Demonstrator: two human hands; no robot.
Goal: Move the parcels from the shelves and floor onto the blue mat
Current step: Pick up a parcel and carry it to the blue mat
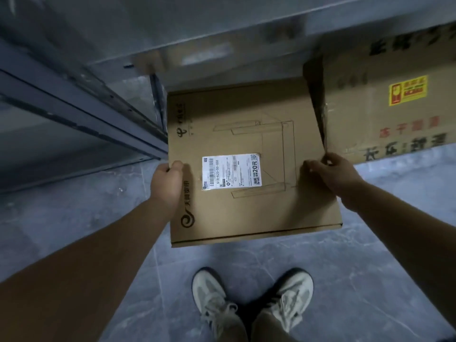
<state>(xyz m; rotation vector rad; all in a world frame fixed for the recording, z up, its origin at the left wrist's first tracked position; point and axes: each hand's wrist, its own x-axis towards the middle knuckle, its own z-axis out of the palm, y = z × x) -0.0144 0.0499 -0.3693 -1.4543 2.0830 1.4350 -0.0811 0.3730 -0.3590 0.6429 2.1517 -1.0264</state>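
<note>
flat box (249, 211): brown cardboard, broad face up, held in front of the person above the floor (370, 255). its near edge hangs over the floor, ahead of the shoes (209, 297). its far edge reaches under the front lip of the shelf (222, 38); whether that end rests on anything cannot be told. the top face carries a white label (231, 173) with barcodes, a printed line drawing, and dark logos along the left side.

left hand (167, 181): grips the box's left edge beside the label. the thumb lies on the top face; the fingers go under the edge and are hidden.

right hand (333, 174): grips the box's right edge. the thumb lies on the top face; the fingers curl round the edge, close to the lower corner of the large box (385, 114).

large box: brown cardboard, standing on the floor just right of the flat box, under the same shelf. it shows dark and red print and a yellow sticker (408, 90). its taped corner edge runs along the flat box's right side; contact between the two cannot be confirmed.

frame (86, 114): grey metal rails, left of the flat box, running back toward the shelf.

floor: grey marbled tile.
</note>
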